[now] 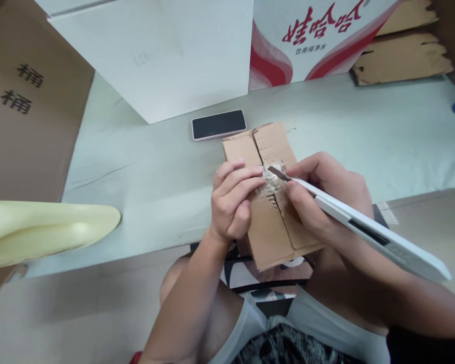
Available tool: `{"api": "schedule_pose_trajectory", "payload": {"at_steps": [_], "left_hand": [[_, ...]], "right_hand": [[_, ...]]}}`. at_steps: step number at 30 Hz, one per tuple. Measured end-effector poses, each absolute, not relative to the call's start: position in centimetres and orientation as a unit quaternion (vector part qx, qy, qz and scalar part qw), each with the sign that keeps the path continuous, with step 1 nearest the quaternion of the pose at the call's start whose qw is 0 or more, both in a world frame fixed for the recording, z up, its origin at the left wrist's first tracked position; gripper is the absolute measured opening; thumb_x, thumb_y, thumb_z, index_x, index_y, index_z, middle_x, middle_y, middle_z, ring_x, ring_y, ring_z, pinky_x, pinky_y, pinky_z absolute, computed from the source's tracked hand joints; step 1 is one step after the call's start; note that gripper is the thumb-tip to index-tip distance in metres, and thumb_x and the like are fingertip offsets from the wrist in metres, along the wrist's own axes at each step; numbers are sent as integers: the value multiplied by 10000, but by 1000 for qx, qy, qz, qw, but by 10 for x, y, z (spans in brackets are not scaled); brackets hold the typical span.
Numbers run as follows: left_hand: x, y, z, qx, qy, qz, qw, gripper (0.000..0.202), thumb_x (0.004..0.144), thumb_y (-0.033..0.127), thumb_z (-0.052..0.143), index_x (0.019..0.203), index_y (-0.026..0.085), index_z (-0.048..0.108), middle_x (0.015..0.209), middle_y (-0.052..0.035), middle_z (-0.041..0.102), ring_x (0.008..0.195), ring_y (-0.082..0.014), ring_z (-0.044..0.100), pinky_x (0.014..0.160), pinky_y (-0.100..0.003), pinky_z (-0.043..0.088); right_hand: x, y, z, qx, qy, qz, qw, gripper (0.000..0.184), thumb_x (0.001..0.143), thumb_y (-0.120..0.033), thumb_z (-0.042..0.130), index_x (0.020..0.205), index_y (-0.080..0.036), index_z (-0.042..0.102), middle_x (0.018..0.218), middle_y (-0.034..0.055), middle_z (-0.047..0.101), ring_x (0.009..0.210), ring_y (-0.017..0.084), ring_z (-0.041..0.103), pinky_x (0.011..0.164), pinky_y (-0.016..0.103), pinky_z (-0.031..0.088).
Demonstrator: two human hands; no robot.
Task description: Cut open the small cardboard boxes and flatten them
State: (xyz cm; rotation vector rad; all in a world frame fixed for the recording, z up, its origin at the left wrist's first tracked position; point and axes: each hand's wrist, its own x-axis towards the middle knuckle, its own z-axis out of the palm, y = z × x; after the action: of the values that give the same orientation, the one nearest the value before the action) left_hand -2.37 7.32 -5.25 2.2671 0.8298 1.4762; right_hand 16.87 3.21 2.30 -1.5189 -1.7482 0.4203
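Note:
A small brown cardboard box (270, 230) lies at the near edge of a pale table (147, 172), partly over my lap. My left hand (233, 199) is curled against its left side, fingertips pressing on crumpled clear tape (270, 183) at the centre seam. My right hand (328, 194) grips a white utility knife (367, 227). The knife's blade tip rests on the tape at the seam between the flaps. The knife's long body runs out to the lower right.
A phone (219, 124) lies face up beyond the box. A large white box (163, 55) and a red-and-white printed carton (311, 38) stand at the back. Brown cartons (26, 116) are at left, torn cardboard (402, 55) at back right, a pale yellow plastic piece (41, 230) at left.

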Motion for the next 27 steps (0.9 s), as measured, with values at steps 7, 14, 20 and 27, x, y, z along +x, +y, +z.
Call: {"api": "schedule_pose_trajectory", "payload": {"at_steps": [7,14,20,27], "left_hand": [[-23,72,-52,787,297,517,156,400,1031,320,386,1128,180,748,1236,-93,782,1292,-303,603,1172,-510,477],[-23,71,-52,788,292,519,160,387,1031,310,385,1131,189,739,1240,-91,783,1290,-300,618,1177,-512,478],[-23,71,-51,789,302,513,154,403,1022,323,376,1121,201,747,1222,-85,792,1276,-308,628,1151,-529,498],[-22,71,-51,790,310,507,152,422,1022,335,365,1114,206,756,1209,-78,796,1242,-300,653,1155,-531,501]], "right_hand": [[164,39,23,-588,-700,158,374,77,936,-299,619,923,-231,652,605,-74,615,498,86,532,514,226,377],[163,39,26,-594,-706,154,353,91,938,-304,627,946,-224,669,613,-62,637,502,98,556,537,229,396],[161,39,30,-607,-707,157,327,78,932,-300,625,926,-224,642,636,-30,678,515,118,589,547,243,428],[159,41,30,-604,-721,145,308,163,924,-351,574,909,-207,649,669,11,722,536,136,614,551,245,420]]}}
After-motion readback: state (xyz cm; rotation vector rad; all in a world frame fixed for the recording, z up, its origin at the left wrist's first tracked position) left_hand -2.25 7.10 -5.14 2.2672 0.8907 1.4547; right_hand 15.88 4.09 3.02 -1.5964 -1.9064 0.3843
